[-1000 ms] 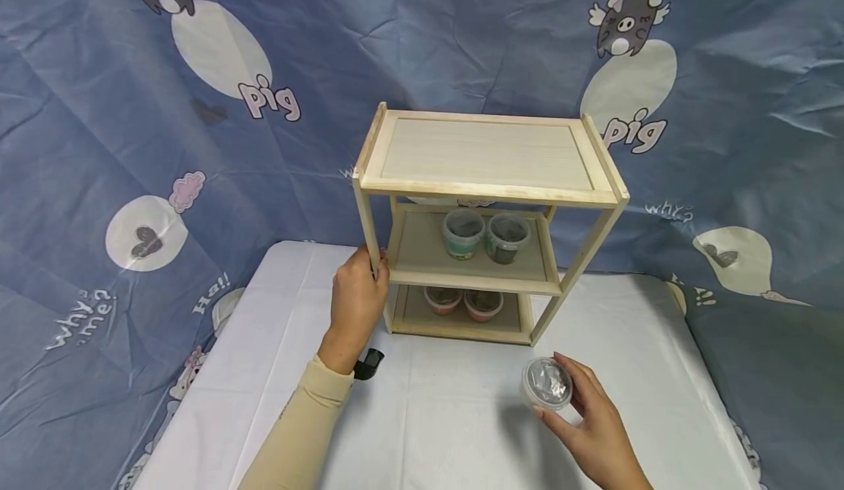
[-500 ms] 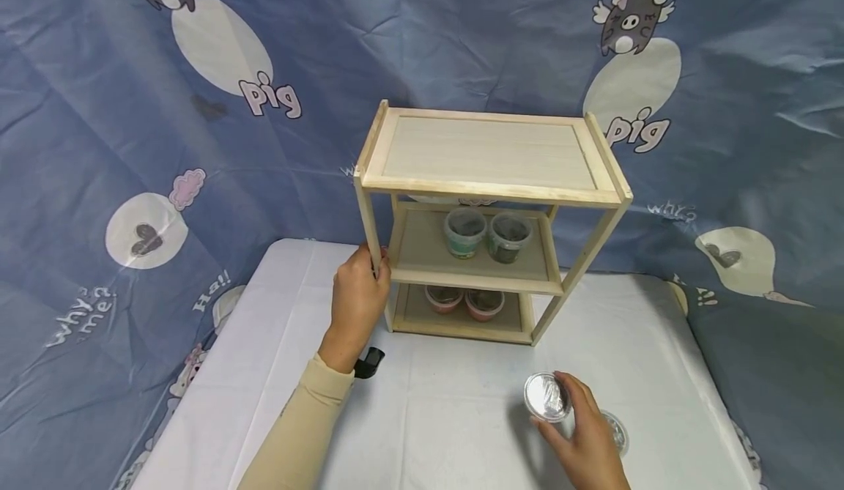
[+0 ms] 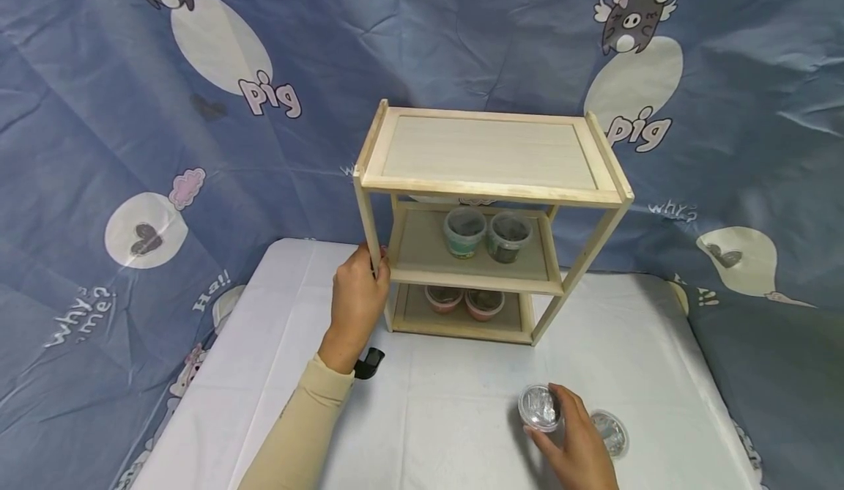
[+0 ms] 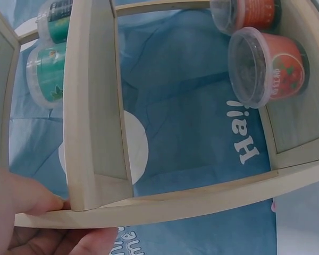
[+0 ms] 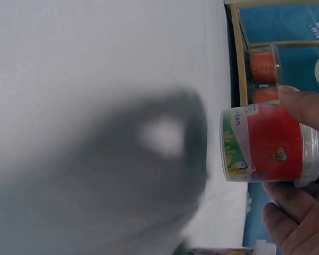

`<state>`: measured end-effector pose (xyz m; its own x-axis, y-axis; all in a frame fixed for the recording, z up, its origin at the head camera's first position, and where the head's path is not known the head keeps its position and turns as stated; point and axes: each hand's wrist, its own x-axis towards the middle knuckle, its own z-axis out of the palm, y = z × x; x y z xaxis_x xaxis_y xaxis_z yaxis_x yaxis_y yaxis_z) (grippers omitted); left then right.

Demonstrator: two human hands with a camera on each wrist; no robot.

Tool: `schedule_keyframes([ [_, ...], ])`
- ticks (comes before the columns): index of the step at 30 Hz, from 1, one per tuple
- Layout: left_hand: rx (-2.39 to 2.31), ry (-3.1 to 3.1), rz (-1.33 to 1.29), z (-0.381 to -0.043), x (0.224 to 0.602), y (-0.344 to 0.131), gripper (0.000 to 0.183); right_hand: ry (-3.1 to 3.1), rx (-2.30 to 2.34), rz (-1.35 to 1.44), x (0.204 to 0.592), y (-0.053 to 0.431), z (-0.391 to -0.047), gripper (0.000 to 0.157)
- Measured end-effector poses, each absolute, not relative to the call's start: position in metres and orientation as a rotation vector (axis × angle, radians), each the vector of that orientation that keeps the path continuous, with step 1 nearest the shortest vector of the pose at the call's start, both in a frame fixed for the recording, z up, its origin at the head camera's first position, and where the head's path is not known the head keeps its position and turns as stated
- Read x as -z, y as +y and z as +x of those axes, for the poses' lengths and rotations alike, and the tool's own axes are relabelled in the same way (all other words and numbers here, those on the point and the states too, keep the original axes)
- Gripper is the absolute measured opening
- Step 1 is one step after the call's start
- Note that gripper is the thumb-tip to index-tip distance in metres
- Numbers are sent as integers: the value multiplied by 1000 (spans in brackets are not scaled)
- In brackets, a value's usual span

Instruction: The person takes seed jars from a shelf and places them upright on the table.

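Observation:
My left hand point(image 3: 359, 288) grips the left front post point(image 4: 175, 210) of a three-tier wooden shelf point(image 3: 488, 149), thumb and fingers on either side of it in the left wrist view. My right hand point(image 3: 574, 442) holds a clear plastic tub point(image 3: 537, 408) with a lid, thumb on one side and fingers on the other. Its label point(image 5: 274, 143) is red with a small bee in the right wrist view. The tub is upright, close over the white cloth, its shadow beside it. Beside that hand stands a second lidded tub point(image 3: 609, 433), partly hidden by it.
Two green-labelled tubs point(image 3: 464, 234) stand side by side on the middle tier. On the bottom tier are two red-labelled tubs point(image 4: 268, 69). Blue fabric point(image 3: 316, 50) with pig prints hangs behind the white-covered table point(image 3: 448, 402).
My right hand has moved towards me and slightly left with the tub, lower in the view. The second tub has come into sight beside it. My left hand stays on the post.

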<state>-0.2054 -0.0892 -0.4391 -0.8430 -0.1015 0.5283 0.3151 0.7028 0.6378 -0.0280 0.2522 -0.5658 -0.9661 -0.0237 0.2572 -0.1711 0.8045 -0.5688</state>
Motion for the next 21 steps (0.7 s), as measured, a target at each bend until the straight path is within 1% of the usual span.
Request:
schedule_keyframes([
  [11,1024,-2387,-140,-204,439,-87,14,-2739,-927,182,574,253,-24,82],
  [21,1020,-2382,-149,-206,440,-87,15,-2660,-890,168,591,249,-21,87],
])
